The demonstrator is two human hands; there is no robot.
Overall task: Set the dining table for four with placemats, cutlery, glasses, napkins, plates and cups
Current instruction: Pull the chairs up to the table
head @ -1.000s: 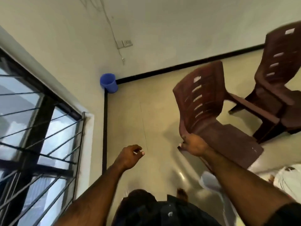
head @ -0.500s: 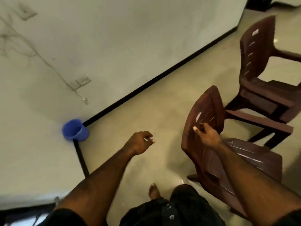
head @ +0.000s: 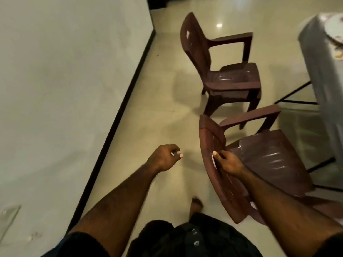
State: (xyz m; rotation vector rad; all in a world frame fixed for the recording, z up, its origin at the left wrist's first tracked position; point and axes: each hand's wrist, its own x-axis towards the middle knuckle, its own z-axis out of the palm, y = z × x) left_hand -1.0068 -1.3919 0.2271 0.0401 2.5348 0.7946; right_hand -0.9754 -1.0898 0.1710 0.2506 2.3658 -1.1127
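Fingers of my right hand [head: 229,163] curl around the backrest of the near brown chair [head: 267,164]. My left hand [head: 163,157] hangs loosely curled, holding nothing. The dining table [head: 323,58] stands at far right, beyond a second chair [head: 232,71].

Both plastic chairs, the near chair [head: 269,164] at four o'clock and the far chair [head: 222,71] at one o'clock, are dark reddish-brown. The floor [head: 157,108] is glossy beige, edged by a black skirting [head: 118,115] under an off-white wall [head: 65,71]. The tablecloth [head: 323,62] at two o'clock is pale grey.
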